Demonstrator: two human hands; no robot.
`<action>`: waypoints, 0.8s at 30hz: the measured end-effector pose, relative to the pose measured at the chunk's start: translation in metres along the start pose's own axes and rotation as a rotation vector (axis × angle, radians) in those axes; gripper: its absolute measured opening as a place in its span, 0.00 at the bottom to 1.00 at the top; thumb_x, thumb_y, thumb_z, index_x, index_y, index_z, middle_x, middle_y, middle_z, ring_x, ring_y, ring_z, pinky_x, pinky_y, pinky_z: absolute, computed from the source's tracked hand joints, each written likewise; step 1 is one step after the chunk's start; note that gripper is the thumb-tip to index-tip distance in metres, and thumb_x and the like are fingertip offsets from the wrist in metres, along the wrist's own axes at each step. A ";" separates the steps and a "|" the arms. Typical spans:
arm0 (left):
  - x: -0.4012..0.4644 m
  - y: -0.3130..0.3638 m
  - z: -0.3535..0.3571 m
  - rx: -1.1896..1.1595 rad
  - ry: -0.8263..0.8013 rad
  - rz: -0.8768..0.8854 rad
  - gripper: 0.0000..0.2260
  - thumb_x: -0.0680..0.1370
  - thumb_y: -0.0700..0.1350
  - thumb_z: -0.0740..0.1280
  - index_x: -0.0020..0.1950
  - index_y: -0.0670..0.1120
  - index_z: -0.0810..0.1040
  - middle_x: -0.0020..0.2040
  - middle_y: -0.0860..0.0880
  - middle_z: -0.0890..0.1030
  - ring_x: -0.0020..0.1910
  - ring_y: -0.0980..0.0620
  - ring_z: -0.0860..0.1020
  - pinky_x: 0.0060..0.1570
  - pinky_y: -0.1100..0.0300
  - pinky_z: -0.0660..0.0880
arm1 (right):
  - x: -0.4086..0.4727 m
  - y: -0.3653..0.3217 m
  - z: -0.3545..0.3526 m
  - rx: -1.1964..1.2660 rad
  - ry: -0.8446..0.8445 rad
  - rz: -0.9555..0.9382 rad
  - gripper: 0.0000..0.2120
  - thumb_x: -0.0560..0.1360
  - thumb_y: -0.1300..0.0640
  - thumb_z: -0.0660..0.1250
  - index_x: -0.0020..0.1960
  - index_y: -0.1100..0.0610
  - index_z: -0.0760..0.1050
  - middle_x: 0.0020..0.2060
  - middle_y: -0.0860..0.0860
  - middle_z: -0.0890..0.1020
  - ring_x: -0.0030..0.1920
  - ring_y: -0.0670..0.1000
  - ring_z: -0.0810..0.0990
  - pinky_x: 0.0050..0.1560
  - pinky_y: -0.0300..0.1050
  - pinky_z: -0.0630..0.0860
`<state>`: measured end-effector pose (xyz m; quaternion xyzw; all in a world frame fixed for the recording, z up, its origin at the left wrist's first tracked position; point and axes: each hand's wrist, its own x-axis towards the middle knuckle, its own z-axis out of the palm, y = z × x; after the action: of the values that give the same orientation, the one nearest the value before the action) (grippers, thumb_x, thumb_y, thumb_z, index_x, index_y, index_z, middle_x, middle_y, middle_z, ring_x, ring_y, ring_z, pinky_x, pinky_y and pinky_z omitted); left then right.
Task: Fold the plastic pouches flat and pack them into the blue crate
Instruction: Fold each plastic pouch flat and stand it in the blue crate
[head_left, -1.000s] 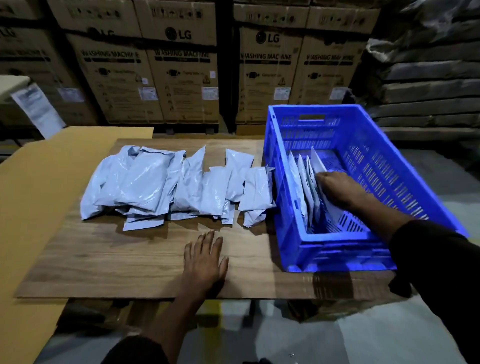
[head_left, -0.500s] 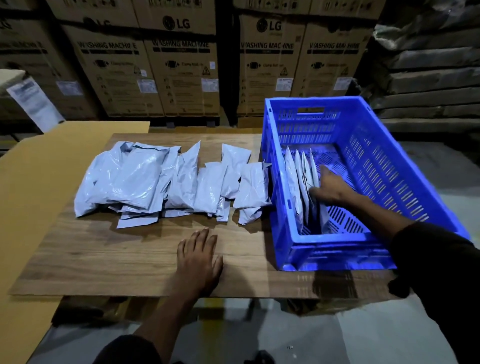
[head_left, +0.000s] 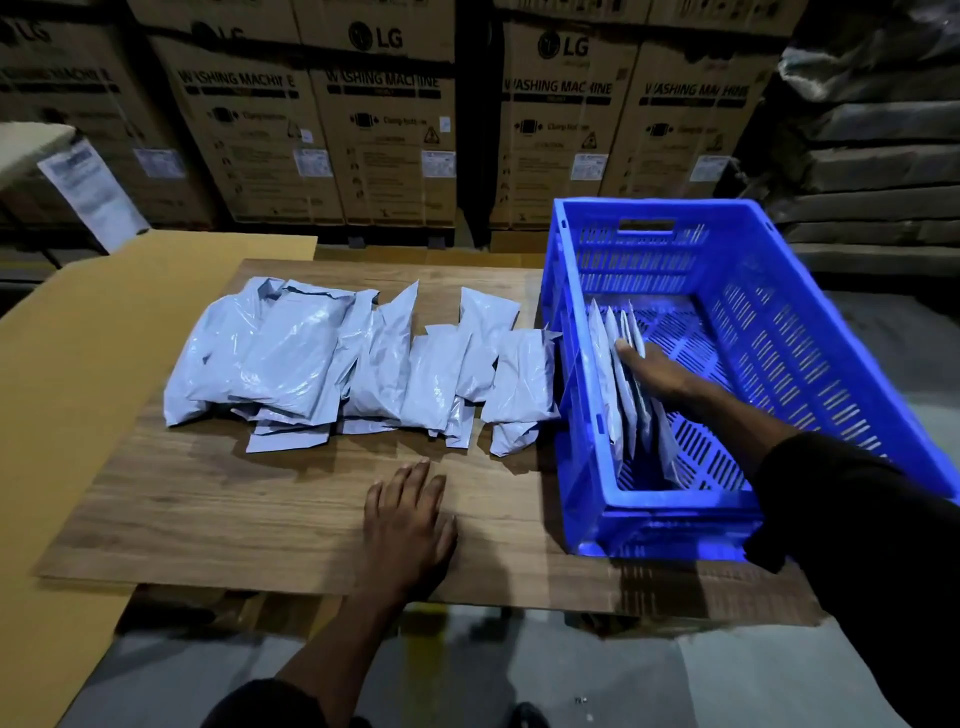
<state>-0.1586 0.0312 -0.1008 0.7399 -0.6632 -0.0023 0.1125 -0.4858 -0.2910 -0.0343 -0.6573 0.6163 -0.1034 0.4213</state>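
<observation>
A single head-worn camera looks forward and steeply down, close over the wooden board (head_left: 260, 519), toward stacked cartons (head_left: 384, 135) behind it.

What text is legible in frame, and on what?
"LG": logo on the stacked cardboard cartons at the back.
"WASHING MACHINE": printed on the same cartons.
White stickers on cartons: too small to read.
Paper sheet at left: blurred, unreadable.
Pouches and blue crate: no text seen.
</observation>
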 end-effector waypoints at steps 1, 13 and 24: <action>0.000 0.000 0.000 -0.001 -0.002 0.000 0.25 0.76 0.58 0.60 0.70 0.48 0.76 0.74 0.44 0.73 0.72 0.42 0.71 0.69 0.39 0.65 | -0.009 -0.007 0.001 0.008 0.024 -0.022 0.54 0.65 0.16 0.55 0.76 0.55 0.63 0.73 0.53 0.70 0.70 0.54 0.72 0.71 0.59 0.70; 0.002 -0.001 -0.002 -0.031 -0.049 -0.007 0.26 0.73 0.59 0.61 0.67 0.48 0.78 0.72 0.44 0.75 0.70 0.41 0.73 0.67 0.40 0.64 | -0.059 -0.054 -0.001 -0.140 0.119 0.069 0.58 0.68 0.17 0.48 0.79 0.61 0.55 0.76 0.62 0.64 0.73 0.63 0.68 0.68 0.57 0.71; 0.002 -0.017 0.001 -0.069 -0.039 0.101 0.23 0.75 0.56 0.65 0.67 0.48 0.79 0.71 0.44 0.76 0.68 0.41 0.75 0.63 0.41 0.70 | -0.144 -0.212 0.077 -0.435 0.635 -0.711 0.18 0.79 0.54 0.65 0.65 0.62 0.74 0.58 0.62 0.80 0.57 0.63 0.78 0.57 0.55 0.75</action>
<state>-0.1419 0.0305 -0.1041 0.7008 -0.7015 -0.0340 0.1250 -0.3135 -0.1538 0.1175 -0.8344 0.4597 -0.3039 0.0064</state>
